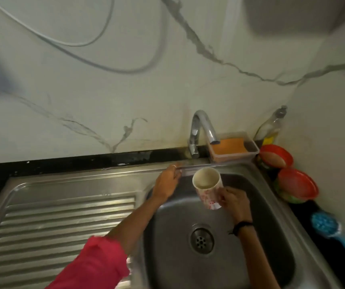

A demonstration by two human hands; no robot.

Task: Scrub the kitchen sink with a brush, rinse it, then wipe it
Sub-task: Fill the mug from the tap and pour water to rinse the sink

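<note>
Pink sleeve at seven o'clock covered the left arm, whose hand lay with fingers relaxed on the back rim of the sink, grasping nothing. At centre, the right hand curled round a tilted white cup above the basin, below the tap. Toward six o'clock from the cup sat the drain. At four o'clock a blue brush lay on the dark counter, untouched, beside two red bowls.
</note>
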